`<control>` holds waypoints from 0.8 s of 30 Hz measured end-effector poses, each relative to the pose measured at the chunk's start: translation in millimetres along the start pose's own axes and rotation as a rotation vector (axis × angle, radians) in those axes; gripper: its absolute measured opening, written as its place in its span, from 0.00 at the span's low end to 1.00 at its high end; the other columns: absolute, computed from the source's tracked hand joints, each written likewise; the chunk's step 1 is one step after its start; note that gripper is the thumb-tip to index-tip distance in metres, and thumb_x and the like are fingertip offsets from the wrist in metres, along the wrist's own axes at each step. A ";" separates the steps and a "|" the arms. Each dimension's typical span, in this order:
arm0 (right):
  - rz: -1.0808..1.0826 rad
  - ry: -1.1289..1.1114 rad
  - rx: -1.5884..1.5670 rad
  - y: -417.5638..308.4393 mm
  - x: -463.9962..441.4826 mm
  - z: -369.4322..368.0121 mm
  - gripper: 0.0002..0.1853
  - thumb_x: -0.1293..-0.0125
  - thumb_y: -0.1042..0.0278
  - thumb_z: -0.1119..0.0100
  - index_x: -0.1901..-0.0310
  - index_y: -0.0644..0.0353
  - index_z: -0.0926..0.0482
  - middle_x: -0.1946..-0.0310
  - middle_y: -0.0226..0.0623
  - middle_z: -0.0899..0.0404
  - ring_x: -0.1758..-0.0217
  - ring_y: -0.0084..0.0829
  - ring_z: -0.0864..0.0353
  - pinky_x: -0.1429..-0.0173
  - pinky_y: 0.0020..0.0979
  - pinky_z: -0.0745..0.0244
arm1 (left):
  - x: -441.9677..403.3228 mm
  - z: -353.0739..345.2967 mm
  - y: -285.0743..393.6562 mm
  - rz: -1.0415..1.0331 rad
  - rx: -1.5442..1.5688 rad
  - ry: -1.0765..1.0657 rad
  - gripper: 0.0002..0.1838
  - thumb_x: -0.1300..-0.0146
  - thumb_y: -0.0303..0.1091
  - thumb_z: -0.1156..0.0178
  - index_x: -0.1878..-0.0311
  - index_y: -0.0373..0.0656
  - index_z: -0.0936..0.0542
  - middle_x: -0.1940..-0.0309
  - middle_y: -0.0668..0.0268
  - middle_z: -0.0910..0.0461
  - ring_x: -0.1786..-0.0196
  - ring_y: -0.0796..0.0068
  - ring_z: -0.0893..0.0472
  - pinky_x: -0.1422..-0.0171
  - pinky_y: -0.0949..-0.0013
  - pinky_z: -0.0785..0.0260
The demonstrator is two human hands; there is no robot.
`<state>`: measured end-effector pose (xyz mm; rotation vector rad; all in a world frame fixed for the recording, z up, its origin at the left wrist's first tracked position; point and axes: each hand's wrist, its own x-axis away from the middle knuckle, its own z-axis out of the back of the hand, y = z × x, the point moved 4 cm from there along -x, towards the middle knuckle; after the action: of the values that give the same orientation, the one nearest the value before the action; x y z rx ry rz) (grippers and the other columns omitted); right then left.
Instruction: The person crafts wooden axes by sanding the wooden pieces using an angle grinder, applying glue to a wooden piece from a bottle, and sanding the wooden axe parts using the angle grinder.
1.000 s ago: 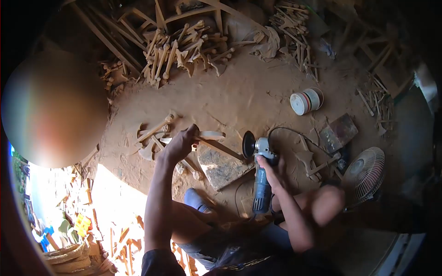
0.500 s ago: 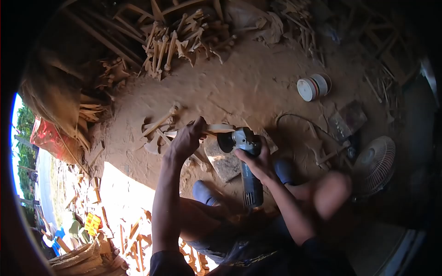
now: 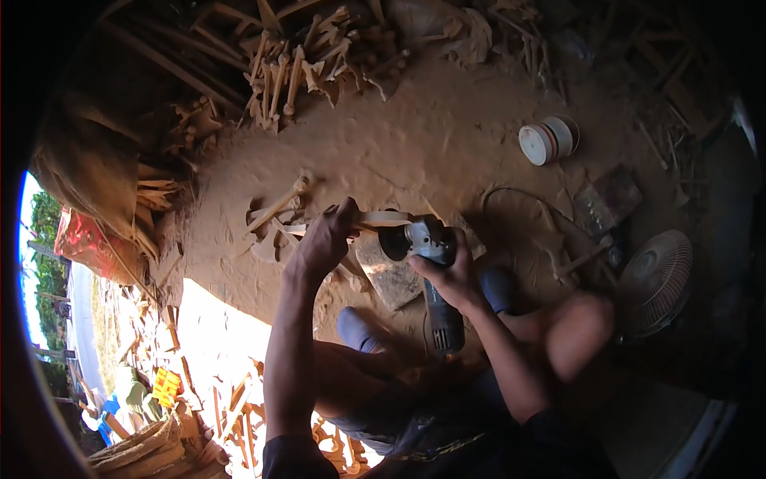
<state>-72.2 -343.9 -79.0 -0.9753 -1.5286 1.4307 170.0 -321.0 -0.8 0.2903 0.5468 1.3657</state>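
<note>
Here, the left hand (image 3: 323,242) grips a wood strip (image 3: 381,217) pointing right, to the disc (image 3: 389,243) near the slab's far edge; the right hand (image 3: 448,278) grips the grinder (image 3: 443,319).

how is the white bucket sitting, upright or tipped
Tipped: the white bucket lies on its side on the ground, its round end facing lower left and its wire handle at the opposite end.
</note>
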 end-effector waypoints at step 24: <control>-0.050 0.074 -0.015 5.4 -0.6 11.5 0.40 0.45 0.49 0.23 0.40 0.63 0.34 0.50 0.45 0.23 0.46 0.37 0.20 0.40 0.41 0.25 | -11.4 -0.9 12.1 0.047 0.007 -0.038 0.10 0.38 0.13 0.54 0.57 0.37 0.32 0.65 0.45 0.20 0.61 0.42 0.15 0.58 0.52 0.21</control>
<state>-82.6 -348.5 -84.8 -0.9822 -1.5011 1.3356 158.1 -329.9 6.8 0.3358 0.5164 1.4017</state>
